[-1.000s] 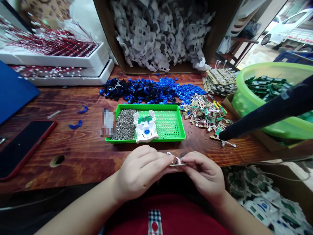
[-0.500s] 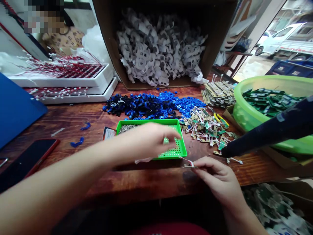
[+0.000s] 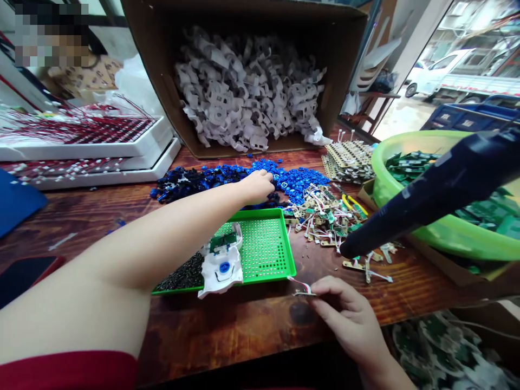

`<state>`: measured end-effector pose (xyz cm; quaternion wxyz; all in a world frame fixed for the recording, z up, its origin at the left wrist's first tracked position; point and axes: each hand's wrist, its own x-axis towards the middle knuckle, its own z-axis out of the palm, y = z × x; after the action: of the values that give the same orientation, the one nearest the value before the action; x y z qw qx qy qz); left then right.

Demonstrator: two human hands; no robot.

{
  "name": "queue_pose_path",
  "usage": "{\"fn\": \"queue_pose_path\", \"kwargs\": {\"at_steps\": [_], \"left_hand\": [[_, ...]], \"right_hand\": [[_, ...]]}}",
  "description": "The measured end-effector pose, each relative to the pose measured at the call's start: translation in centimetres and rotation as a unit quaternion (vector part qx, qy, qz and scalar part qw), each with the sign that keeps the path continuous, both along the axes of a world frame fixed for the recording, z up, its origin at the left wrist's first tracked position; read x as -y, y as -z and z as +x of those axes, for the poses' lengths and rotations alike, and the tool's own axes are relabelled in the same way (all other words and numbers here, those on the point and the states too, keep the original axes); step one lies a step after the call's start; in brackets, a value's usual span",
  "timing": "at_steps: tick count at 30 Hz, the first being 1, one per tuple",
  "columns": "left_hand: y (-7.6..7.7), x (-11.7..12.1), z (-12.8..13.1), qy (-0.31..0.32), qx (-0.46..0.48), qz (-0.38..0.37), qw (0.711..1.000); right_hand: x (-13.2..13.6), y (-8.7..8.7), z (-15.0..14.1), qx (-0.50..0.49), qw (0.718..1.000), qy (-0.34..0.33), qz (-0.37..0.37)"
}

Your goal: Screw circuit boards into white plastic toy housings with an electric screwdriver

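My left hand (image 3: 257,186) is stretched out over the green tray (image 3: 266,246) and its fingers rest on the pile of small blue plastic parts (image 3: 296,181); whether it grips one is hidden. My right hand (image 3: 345,317) stays near the table's front edge, pinching a small circuit board with red and white wires (image 3: 301,290). On the tray lies a white plastic housing with a blue button (image 3: 222,265), beside a heap of small screws (image 3: 181,276).
A tipped cardboard box of white plastic parts (image 3: 244,103) stands at the back. Loose wired boards (image 3: 329,216) lie right of the tray. A dark blue tool (image 3: 430,195) hangs over a green basin of boards (image 3: 447,238). White foam trays (image 3: 89,146) and a phone (image 3: 24,273) sit left.
My left hand let go of the small board, passed over the green tray and now reaches the blue parts pile. My right hand keeps the board. The view has tilted.
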<state>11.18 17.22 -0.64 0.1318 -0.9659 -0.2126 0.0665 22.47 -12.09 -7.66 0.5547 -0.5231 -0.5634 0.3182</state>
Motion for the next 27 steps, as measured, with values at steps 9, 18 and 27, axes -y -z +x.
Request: {"fn": "queue_pose_path", "kwargs": {"at_steps": [9, 18, 27], "left_hand": [[-5.4, 4.6, -3.2, -0.030, 0.135, -0.029, 0.990], [-6.0, 23.8, -12.1, -0.282, 0.350, -0.738, 0.503], [0.9, 27.4, -12.6, -0.303, 0.513, -0.781, 0.187]], "right_hand": [[-0.3, 0.7, 0.1, -0.113, 0.988, 0.101, -0.013], [0.9, -1.9, -1.8, -0.125, 0.989, 0.055, 0.051], [2.2, -3.7, -4.8, -0.091, 0.988, -0.109, -0.058]]}}
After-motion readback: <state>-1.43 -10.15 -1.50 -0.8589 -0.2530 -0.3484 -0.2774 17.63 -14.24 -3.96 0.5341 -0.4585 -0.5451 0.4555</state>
